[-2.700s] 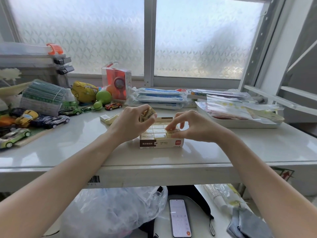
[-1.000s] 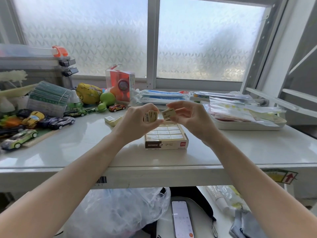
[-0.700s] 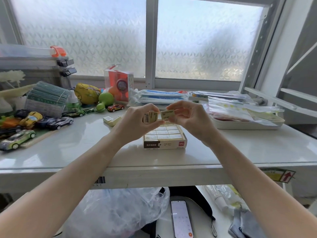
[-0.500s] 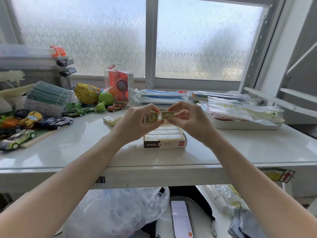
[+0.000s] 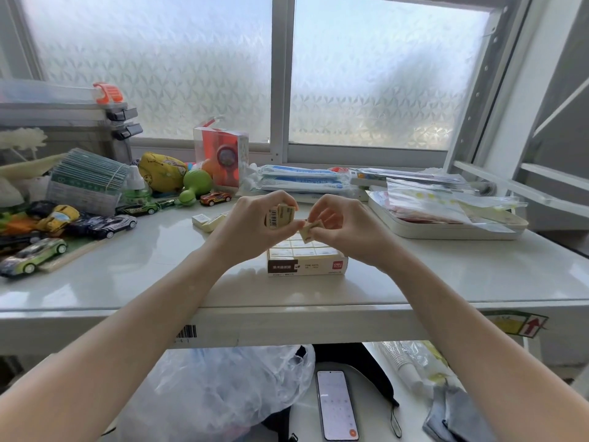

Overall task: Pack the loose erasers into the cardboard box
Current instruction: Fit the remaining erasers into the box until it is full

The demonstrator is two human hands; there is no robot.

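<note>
The open cardboard box (image 5: 306, 266) sits near the table's front edge, filled with rows of wrapped cream erasers (image 5: 306, 251). Just above its far left part, my left hand (image 5: 255, 228) grips a small stack of erasers (image 5: 281, 215) with a barcode showing. My right hand (image 5: 345, 229) pinches a single eraser (image 5: 310, 230) by its fingertips, tilted, right over the box and nearly touching my left thumb. A few loose erasers (image 5: 208, 221) lie on the table to the left, behind my left hand.
Toy cars (image 5: 105, 225) and a stack of green packets (image 5: 86, 183) crowd the left side of the table. A white tray (image 5: 446, 229) with plastic bags stands on the right. Flat packages (image 5: 299, 183) and an orange toy box (image 5: 223, 161) line the window sill.
My right hand has lowered its eraser from level with the left hand's stack down toward the box, and the eraser has tilted. The left hand holds its stack in place.
</note>
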